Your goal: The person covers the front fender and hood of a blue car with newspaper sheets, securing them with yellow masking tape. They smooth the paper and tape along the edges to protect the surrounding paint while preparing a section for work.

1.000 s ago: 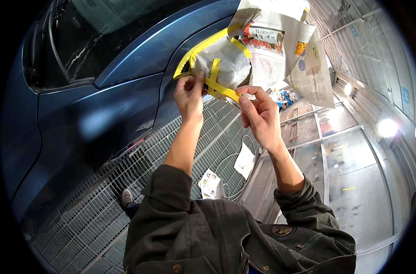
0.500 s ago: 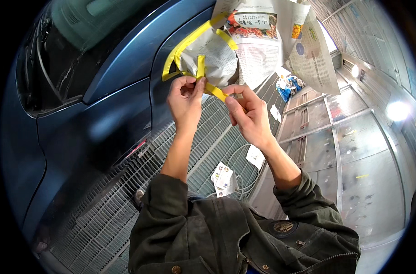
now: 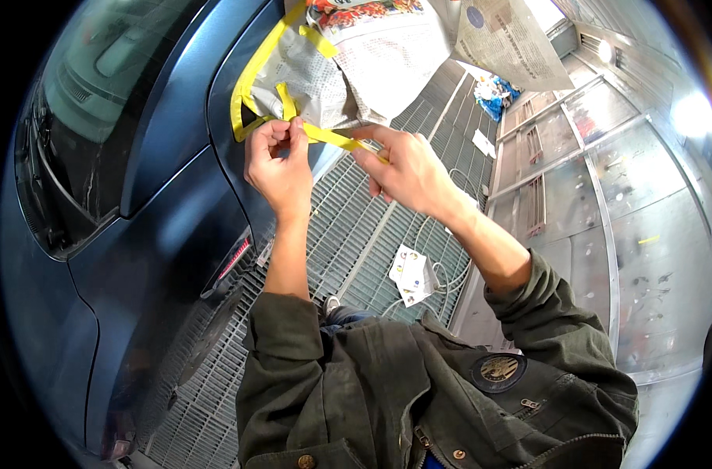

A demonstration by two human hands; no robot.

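Observation:
A strip of yellow masking tape (image 3: 328, 137) runs between my two hands along the lower edge of a newspaper sheet (image 3: 317, 86). My left hand (image 3: 281, 172) pinches the strip at its left part, close to the car's blue body panel (image 3: 227, 184). Farther right, my right hand (image 3: 410, 168) grips the strip between thumb and fingers, and a bit of tape pokes out below the fingers. More yellow tape borders the sheet's left side, and short pieces lie across it. A small dark gap shows at the sheet's lower left corner.
Larger newspaper sheets (image 3: 516, 47) hang off the car at the upper right. Below is a metal grating floor (image 3: 356, 234) with white papers (image 3: 412, 273) and a looped pale hose or cable (image 3: 450, 285). A panelled wall (image 3: 559, 203) stands on the right.
My view has shifted, so the car and newspaper sit farther left and higher. My right hand has moved away from the left, its fingers now stretched along the tape. My left hand keeps its pinch.

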